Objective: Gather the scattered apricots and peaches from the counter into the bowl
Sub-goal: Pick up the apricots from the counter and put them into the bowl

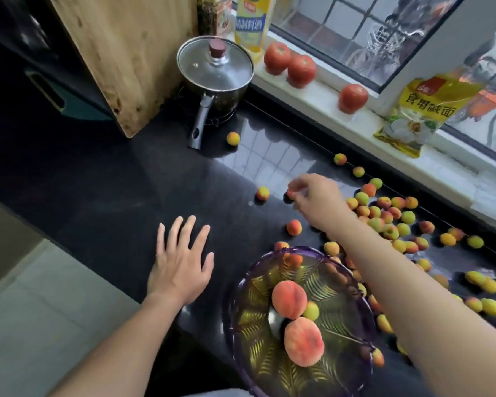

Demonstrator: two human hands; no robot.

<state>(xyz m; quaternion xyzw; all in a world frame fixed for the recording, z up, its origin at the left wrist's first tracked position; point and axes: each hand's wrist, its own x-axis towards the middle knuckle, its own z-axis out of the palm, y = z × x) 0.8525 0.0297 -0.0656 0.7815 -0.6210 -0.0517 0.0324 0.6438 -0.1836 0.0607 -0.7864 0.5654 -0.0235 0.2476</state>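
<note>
Mid-gather, early on: my right hand [317, 200] is reached out past the bowl [242, 319], fingertips pinched on a small apricot [290, 193] at the counter [103, 179]; can't tell if it's lifted clear yet. Left hand [181, 262] is open, fingers spread, flat on the counter just left of the bowl, holding nothing. The bowl sits below my right forearm with two peaches [289, 299] and an apricot or two inside. Next move, I'd say: lift, swing back toward me, drop over the rim. Most loose apricots [384, 216] lie right of my right hand; strays sit left of it and near the pot handle [198, 124] far ahead. Nothing blocks the return path; round fruit may roll if nudged.
</note>
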